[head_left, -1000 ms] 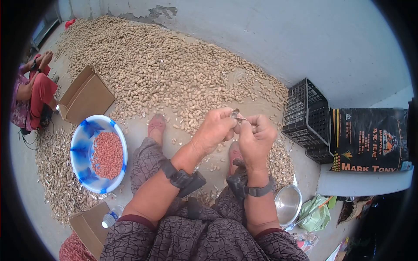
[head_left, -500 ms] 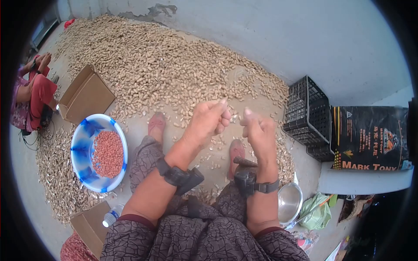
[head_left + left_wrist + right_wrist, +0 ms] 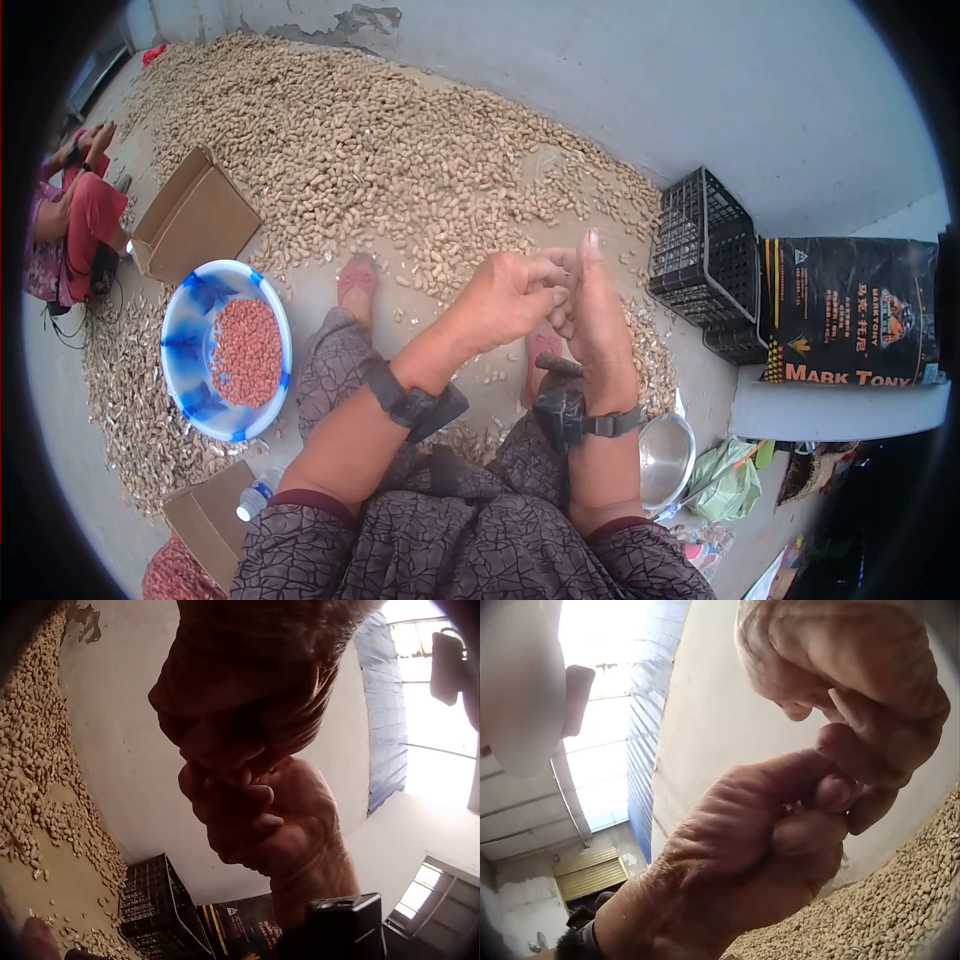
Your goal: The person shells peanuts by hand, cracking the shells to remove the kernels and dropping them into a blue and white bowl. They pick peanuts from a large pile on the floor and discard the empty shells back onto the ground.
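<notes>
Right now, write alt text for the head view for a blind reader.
A person's left hand and right hand meet above a floor where unshelled peanuts spread in a large pile to a pale wall. A blue-and-white basin of reddish kernels stands at left, a black crate and black sack at right.

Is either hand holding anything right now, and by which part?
That cannot be told: the left hand and right hand meet at their curled fingers, which would hide any small item between them.
</notes>
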Demonstrator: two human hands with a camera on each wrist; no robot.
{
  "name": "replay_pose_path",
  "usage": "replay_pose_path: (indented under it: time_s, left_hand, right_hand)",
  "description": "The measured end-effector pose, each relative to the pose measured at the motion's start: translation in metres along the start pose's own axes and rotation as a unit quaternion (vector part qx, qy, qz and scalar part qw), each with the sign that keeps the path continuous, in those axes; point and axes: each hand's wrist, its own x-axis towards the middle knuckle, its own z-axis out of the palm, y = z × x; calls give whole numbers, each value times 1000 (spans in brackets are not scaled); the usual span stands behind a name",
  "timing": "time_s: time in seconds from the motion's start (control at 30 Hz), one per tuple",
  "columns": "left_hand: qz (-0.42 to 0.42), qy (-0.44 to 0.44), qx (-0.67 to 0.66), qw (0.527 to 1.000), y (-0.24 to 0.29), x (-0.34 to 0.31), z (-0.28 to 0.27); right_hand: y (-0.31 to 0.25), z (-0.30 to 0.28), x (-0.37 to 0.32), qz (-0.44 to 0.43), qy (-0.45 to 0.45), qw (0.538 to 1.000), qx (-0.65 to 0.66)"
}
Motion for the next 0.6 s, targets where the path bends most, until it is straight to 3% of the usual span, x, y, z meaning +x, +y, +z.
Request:
replay_pose_path:
  time_s: [0.07,0.17,0.23,0.27,0.37,0.6]
  left_hand:
    - [1,12,-36,999,-4,1,-1]
    - [-83,106,-160,978,-3,2,-12]
    - [-79,116,-217,966,-5,2,-15]
    - [-80,123,-276,950,-6,1,-15]
    - [-87,102,-310,941,-8,2,-16]
    - [-101,35,-331,938,-10,0,-19]
  right_hand:
    - [0,-1,-1,0,-7,1000,8]
    - [-2,-6,-2,-76,-77,991,76]
    - [-7,-4,-8,-161,2,987,-19]
    - [-5,-3,-8,-163,0,986,-19]
    - [2,0,-6,-216,10,976,-15]
    - [0,-2,-4,-230,50,971,-36]
